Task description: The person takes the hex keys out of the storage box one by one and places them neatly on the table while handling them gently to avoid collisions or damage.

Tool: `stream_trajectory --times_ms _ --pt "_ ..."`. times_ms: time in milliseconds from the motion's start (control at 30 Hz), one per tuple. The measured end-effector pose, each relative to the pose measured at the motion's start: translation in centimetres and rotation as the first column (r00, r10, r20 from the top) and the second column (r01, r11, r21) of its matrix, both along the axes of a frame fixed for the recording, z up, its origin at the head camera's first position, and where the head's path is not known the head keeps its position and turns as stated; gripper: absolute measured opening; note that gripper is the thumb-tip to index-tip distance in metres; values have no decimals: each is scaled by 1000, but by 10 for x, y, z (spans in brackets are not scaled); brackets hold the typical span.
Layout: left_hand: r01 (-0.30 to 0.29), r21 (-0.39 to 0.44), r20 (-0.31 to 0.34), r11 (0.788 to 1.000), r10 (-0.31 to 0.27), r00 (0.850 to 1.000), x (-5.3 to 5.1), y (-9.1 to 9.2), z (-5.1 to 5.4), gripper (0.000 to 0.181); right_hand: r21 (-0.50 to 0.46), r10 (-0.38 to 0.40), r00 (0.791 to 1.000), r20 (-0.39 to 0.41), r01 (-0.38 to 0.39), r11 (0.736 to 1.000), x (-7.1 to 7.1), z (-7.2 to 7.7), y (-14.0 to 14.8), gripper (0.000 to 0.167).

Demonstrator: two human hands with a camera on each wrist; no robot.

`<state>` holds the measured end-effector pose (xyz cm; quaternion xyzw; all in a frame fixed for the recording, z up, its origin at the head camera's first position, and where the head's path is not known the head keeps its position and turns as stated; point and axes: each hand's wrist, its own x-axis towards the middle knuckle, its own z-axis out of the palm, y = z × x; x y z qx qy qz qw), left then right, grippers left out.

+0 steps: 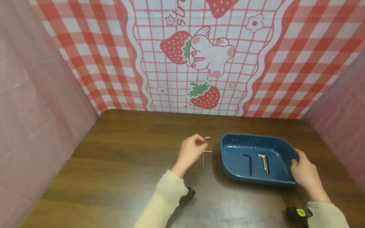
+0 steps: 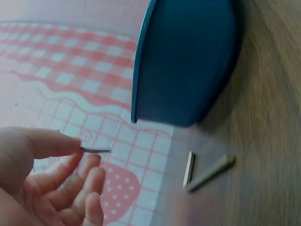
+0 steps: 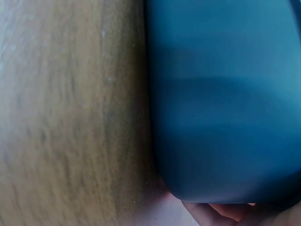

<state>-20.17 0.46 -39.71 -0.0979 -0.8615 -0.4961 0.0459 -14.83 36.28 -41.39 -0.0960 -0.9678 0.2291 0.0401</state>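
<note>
The left hand [image 1: 191, 152] pinches a small L-shaped hex key [image 1: 208, 137] between thumb and finger, held above the table; its short metal end [image 2: 96, 150] shows in the left wrist view. Just below that hand, a brass-coloured hex key [image 1: 203, 161] lies on the wood, left of a blue tray [image 1: 225, 164]. Inside the tray are a black hex key [image 1: 250, 164] and, to its right, silver hex keys [image 1: 265, 164] lying close together. The right hand [image 1: 306, 172] grips the tray's right end, thumb over the rim. In the right wrist view, fingers [image 3: 235, 212] touch the tray's outer wall [image 3: 225, 117].
A brown wooden table [image 1: 114, 164] carries everything. Behind it hangs a red and white checked cloth [image 1: 114, 63] with strawberry prints. Pink curtains [image 1: 42, 95] hang at both sides. Dark wrist devices [image 1: 296, 213] are strapped near both sleeves.
</note>
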Motion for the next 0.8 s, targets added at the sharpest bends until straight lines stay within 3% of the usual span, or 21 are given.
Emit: stream_trajectory --times_ms 133,400,633,800 --pt "-31 -75 48 997 35 998 -3 -7 -5 9 -1 -1 1000 4 1 1000 0 0 0 47" --pt "-32 -192 139 981 60 988 -8 -10 -16 10 -10 -1 1000 20 1 1000 0 1 0 48" --pt "-72 -314 164 947 129 978 -7 -12 -23 17 -6 -2 1000 15 2 1000 0 0 1 47" --pt "-80 -353 172 932 148 974 -7 -13 -27 21 -8 -4 1000 10 4 1000 1 0 0 48"
